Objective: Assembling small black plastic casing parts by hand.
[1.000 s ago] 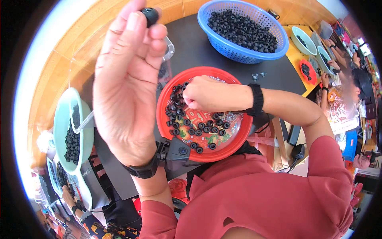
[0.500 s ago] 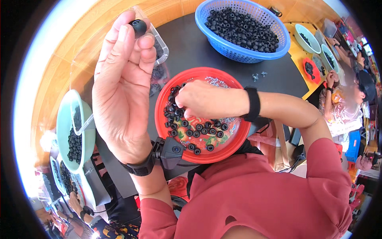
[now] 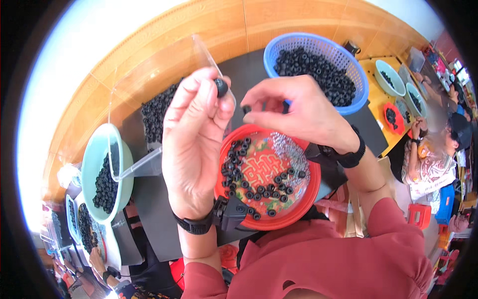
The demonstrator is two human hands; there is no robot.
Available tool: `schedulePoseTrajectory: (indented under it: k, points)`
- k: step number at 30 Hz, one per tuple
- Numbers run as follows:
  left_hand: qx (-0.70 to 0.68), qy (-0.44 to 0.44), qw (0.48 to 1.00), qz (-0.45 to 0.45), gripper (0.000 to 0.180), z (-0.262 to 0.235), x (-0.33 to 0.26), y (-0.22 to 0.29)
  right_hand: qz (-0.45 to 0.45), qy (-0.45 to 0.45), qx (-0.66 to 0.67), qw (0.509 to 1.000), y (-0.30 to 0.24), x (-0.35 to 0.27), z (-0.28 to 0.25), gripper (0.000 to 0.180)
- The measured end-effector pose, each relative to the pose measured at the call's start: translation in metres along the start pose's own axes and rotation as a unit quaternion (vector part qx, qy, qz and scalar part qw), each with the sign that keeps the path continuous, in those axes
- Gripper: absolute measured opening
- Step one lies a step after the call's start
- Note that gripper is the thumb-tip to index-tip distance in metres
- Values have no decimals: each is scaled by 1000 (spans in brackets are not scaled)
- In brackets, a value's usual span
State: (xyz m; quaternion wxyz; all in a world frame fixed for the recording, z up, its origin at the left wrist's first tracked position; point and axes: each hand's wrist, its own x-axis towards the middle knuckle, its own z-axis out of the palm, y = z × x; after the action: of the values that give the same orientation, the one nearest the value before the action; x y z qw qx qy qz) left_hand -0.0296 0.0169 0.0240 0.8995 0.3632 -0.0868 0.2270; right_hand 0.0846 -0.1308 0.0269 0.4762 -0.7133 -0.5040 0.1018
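Note:
My left hand [image 3: 194, 144] is raised, palm up, pinching a glossy black rounded part [image 3: 221, 87] between thumb and fingers. Facing it from the right, my right hand [image 3: 308, 109] holds a small black ring-like piece [image 3: 246, 109] between thumb and forefinger; the two parts are apart. Below both hands lies a round red tray [image 3: 312, 197] with a printed pattern. Several black ring-shaped pieces [image 3: 269, 192] are scattered on it, and tiny shiny silvery bits [image 3: 291, 154] gather along its right side.
A blue perforated basket [image 3: 365, 79] full of black pieces stands at the back right. Behind my left hand is a clear plastic box [image 3: 144, 167] with black parts [image 3: 153, 119]. A pale green basin [image 3: 128, 182] stands at the left. A co-worker [image 3: 430, 159] sits at the right.
My right hand has risen from the red tray with a small black piece and come up beside my left hand. The view has shifted, revealing more of the clear box.

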Motion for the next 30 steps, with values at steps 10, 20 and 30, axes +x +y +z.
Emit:
schedulePoseTrajectory:
  k: [10,20,30]
  points:
    - [27,37,996,-73,22,1,2,-21,-258,143,46,954,-1,18,-7,20]
    - [28,39,993,-104,18,0,5,-18,-273,106,7,956,5,21,-17,18]
    - [59,15,988,-145,18,1,4,-20,-251,3,105,962,13,20,-28,14]
